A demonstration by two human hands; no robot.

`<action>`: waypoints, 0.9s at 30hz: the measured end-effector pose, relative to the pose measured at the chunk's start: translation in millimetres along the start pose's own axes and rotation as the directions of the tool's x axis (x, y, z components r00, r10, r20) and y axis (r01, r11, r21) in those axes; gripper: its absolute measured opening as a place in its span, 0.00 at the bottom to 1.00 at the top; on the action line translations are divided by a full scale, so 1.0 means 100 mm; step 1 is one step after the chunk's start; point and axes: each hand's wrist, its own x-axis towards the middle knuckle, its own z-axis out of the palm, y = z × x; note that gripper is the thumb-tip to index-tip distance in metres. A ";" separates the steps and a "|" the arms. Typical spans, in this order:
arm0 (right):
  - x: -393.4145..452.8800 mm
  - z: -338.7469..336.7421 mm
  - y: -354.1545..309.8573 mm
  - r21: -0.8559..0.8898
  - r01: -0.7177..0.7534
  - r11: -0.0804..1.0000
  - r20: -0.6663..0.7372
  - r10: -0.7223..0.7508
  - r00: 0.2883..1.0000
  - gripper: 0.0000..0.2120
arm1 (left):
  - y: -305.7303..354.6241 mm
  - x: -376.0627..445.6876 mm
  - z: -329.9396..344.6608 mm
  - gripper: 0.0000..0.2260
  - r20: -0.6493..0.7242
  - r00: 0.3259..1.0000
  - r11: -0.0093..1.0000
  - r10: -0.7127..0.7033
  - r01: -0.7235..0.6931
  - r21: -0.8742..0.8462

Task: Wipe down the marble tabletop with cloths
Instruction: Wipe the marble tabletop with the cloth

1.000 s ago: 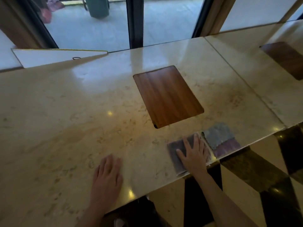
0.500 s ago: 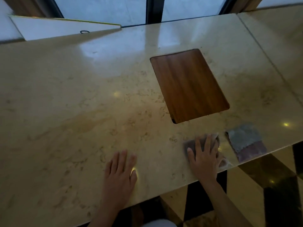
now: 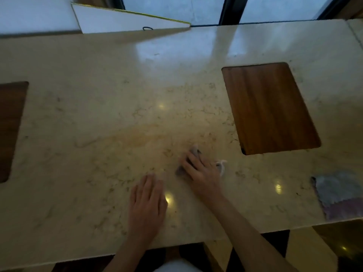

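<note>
Head view shows our right hand (image 3: 200,169) pressing a grey cloth (image 3: 193,154) flat on the marble desk (image 3: 98,124), having slid it leftward from the near edge since a second ago. Our left hand (image 3: 147,201) rests spread, empty. A second cloth (image 3: 337,193) lies well apart, so wiping is underway.

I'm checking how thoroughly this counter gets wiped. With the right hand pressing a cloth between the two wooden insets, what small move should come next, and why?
Probably sweep the cloth leftward past the left hand. The right hand presses it flat on the marble tabletop, and the broad stretch toward the left wooden inset lies beyond it. The second cloth lies apart by the near right edge.
</note>
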 end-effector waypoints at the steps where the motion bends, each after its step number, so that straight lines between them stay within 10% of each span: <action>1: 0.20 -0.01 0.11 -0.008 -0.030 1.000 0.004 0.030 1.000 0.18 | -0.17 0.00 -0.05 0.21 -0.029 0.998 0.998 -0.057 0.058 0.008; 8: 0.68 -0.05 0.15 -0.070 -0.433 0.899 -0.029 0.432 0.902 0.29 | -1.21 0.05 -0.32 0.26 -0.010 0.948 0.942 -0.320 0.319 0.107; 11: 0.41 0.21 -0.48 -0.032 -0.048 0.998 -0.027 0.047 0.999 0.22 | -1.22 0.07 -0.29 0.26 -0.018 0.951 0.944 -0.309 0.310 0.111; 15: 0.18 0.27 -0.55 0.059 0.458 0.887 0.065 -0.461 0.885 0.17 | -1.26 0.06 -0.28 0.26 -0.016 0.954 0.948 -0.298 0.298 0.116; 19: 0.72 0.05 0.20 -0.154 -0.012 0.988 0.019 0.015 1.000 0.21 | -1.29 0.06 -0.26 0.26 -0.026 0.958 0.951 -0.286 0.287 0.117; 22: 1.38 -0.02 0.27 -0.085 -0.399 0.913 -0.033 0.398 0.917 0.25 | -1.29 0.06 -0.26 0.26 -0.051 0.958 0.951 -0.283 0.287 0.115; 27: 1.71 0.31 -0.52 -0.117 -0.188 0.975 -0.038 0.184 0.982 0.25 | -1.29 0.07 -0.28 0.26 -0.022 0.960 0.953 -0.278 0.279 0.115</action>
